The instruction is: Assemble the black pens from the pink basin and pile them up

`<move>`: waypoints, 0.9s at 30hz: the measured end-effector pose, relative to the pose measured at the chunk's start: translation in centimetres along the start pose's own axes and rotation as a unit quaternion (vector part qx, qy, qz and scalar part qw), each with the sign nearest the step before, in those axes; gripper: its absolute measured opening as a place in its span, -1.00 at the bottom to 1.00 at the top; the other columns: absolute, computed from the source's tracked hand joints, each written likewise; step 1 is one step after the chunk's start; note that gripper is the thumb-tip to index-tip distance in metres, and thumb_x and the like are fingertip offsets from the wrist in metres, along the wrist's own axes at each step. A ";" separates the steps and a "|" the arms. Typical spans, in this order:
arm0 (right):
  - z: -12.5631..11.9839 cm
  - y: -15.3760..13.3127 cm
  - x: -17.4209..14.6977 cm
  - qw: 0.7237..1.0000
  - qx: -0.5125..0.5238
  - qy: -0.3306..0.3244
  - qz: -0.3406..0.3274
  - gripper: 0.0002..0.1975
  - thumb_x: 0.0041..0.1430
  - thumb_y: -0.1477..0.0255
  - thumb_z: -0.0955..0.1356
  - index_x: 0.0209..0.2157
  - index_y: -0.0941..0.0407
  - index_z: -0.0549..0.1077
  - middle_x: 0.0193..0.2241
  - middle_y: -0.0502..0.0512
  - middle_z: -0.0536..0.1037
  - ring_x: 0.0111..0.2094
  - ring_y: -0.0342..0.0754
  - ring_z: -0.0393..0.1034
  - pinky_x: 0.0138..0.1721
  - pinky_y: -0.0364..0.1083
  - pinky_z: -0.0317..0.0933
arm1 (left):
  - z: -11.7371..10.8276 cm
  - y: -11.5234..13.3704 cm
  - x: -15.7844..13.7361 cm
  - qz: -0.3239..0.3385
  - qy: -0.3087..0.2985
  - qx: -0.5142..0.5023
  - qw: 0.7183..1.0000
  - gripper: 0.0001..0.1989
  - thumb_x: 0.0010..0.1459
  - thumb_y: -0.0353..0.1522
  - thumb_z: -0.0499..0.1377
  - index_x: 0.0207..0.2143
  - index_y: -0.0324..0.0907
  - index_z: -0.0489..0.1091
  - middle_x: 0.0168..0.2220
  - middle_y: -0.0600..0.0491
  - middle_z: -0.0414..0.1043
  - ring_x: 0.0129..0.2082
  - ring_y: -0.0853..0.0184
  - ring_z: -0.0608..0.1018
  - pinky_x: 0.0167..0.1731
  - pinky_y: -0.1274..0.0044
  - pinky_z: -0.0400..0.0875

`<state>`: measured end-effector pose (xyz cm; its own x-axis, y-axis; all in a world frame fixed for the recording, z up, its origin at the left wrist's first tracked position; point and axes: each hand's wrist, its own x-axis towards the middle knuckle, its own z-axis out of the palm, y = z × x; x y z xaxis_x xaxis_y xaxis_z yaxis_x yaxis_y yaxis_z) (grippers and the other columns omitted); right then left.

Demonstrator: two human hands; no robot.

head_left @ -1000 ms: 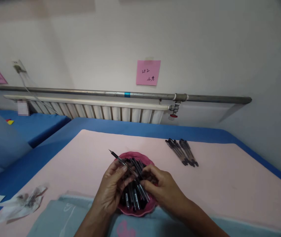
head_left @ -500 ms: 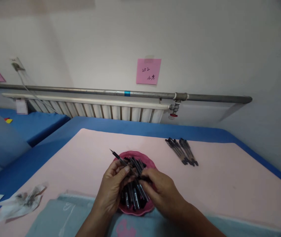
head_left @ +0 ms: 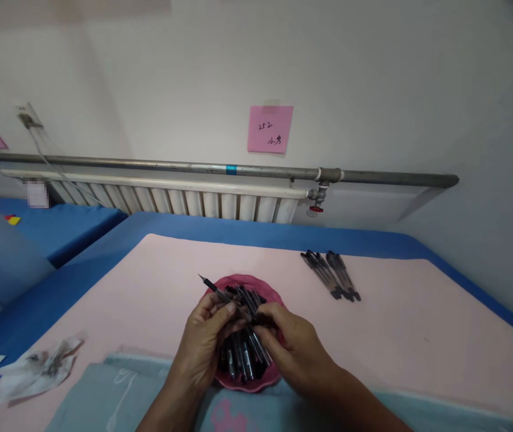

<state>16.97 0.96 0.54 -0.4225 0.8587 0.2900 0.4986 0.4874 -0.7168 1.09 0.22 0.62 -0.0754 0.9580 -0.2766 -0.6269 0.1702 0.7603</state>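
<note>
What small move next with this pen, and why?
Perhaps press the pen from its back end with the right hand: it appears closed there, the left hand grips the barrel, and the bare tip points clear of both.

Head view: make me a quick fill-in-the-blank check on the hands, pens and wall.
1. The hand nearer the pointed tip of the pen is the ____ one.
2. Loose pens lie to the ____ of the bowl.
3. The wall note shows the number ____.
4. The tape on the pipe is ____.

Missing words: left; right; 252; blue.
</note>
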 end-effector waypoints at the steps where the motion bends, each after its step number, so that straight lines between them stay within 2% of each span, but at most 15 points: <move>1: 0.0 0.0 0.0 1.000 0.005 -0.004 -0.009 -0.88 0.16 0.53 0.24 -0.27 0.07 0.32 -0.37 0.02 0.47 -0.34 -0.07 0.39 -0.32 -0.07 0.26 | 0.0 0.0 0.0 0.001 -0.001 0.001 1.000 -0.77 -0.15 -0.44 0.38 -0.39 -0.23 0.44 -0.43 0.06 0.54 -0.44 0.43 0.57 -0.38 0.61 0.49; 3: 0.0 0.0 -0.1 1.000 0.006 -0.015 -0.024 -0.88 0.19 0.52 0.22 -0.24 0.07 0.32 -0.35 0.04 0.48 -0.32 -0.07 0.40 -0.30 -0.06 0.28 | 0.0 -0.1 0.0 0.003 -0.001 0.003 1.000 -0.79 -0.14 -0.44 0.37 -0.39 -0.23 0.44 -0.42 0.07 0.54 -0.43 0.43 0.56 -0.37 0.60 0.49; 7: 0.1 0.0 0.0 0.998 -0.029 -0.012 -0.048 -0.85 0.13 0.54 0.26 -0.23 0.08 0.32 -0.32 0.08 0.48 -0.27 -0.01 0.40 -0.27 -0.03 0.29 | -0.1 -0.3 0.0 0.005 -0.006 0.021 1.000 -0.77 -0.13 -0.43 0.36 -0.36 -0.24 0.43 -0.39 0.05 0.54 -0.42 0.42 0.56 -0.38 0.60 0.48; 11: 0.3 0.1 0.0 0.999 -0.001 -0.018 -0.051 -0.83 0.20 0.56 0.19 -0.20 0.08 0.30 -0.34 0.07 0.50 -0.31 -0.05 0.42 -0.29 -0.04 0.31 | -0.3 -0.5 0.2 0.009 -0.008 0.027 1.000 -0.74 -0.13 -0.41 0.36 -0.33 -0.25 0.44 -0.37 0.04 0.54 -0.41 0.40 0.56 -0.37 0.58 0.48; 15: 0.5 0.3 0.0 0.997 -0.022 -0.020 -0.070 -0.81 0.14 0.56 0.25 -0.19 0.09 0.32 -0.28 0.11 0.49 -0.25 0.02 0.41 -0.25 0.00 0.31 | -0.5 -0.7 0.2 0.016 -0.010 0.045 0.999 -0.77 -0.11 -0.41 0.34 -0.34 -0.24 0.44 -0.37 0.05 0.52 -0.40 0.41 0.55 -0.37 0.59 0.47; 19: 0.5 0.2 -0.1 0.998 0.015 -0.032 -0.057 -0.78 0.19 0.59 0.17 -0.18 0.07 0.32 -0.33 0.08 0.50 -0.30 -0.04 0.43 -0.29 -0.05 0.32 | -0.6 -0.8 0.3 0.013 -0.014 0.057 0.998 -0.78 -0.09 -0.40 0.33 -0.34 -0.24 0.44 -0.37 0.05 0.52 -0.40 0.41 0.54 -0.37 0.59 0.46; 22: 0.7 0.2 0.0 0.998 0.011 -0.033 -0.060 -0.75 0.16 0.58 0.21 -0.13 0.07 0.31 -0.26 0.12 0.50 -0.23 0.00 0.42 -0.26 -0.02 0.31 | -0.6 -0.8 0.3 0.016 -0.012 0.063 0.998 -0.78 -0.11 -0.39 0.34 -0.35 -0.24 0.43 -0.39 0.06 0.52 -0.42 0.42 0.54 -0.40 0.60 0.45; 24: 0.8 0.2 0.0 0.997 0.000 -0.025 -0.068 -0.76 0.12 0.58 0.24 -0.17 0.08 0.32 -0.25 0.13 0.50 -0.21 0.03 0.40 -0.24 0.01 0.30 | -0.6 -0.7 0.3 0.019 -0.011 0.072 0.997 -0.77 -0.12 -0.39 0.34 -0.36 -0.24 0.43 -0.41 0.07 0.51 -0.44 0.43 0.53 -0.42 0.60 0.45; 27: 0.8 0.3 0.0 0.998 0.033 -0.025 -0.046 -0.82 0.13 0.58 0.22 -0.24 0.06 0.32 -0.33 0.08 0.50 -0.29 -0.01 0.41 -0.31 -0.01 0.28 | -0.6 -0.6 0.3 0.021 -0.009 0.085 0.996 -0.76 -0.13 -0.38 0.35 -0.36 -0.24 0.43 -0.41 0.07 0.51 -0.46 0.43 0.52 -0.44 0.60 0.44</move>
<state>16.54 0.96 -0.23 -0.5018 0.8015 0.3251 0.4063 0.5503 -0.7294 0.97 0.26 -0.26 -0.0837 0.9687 -0.2336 -0.4827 0.1657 0.8600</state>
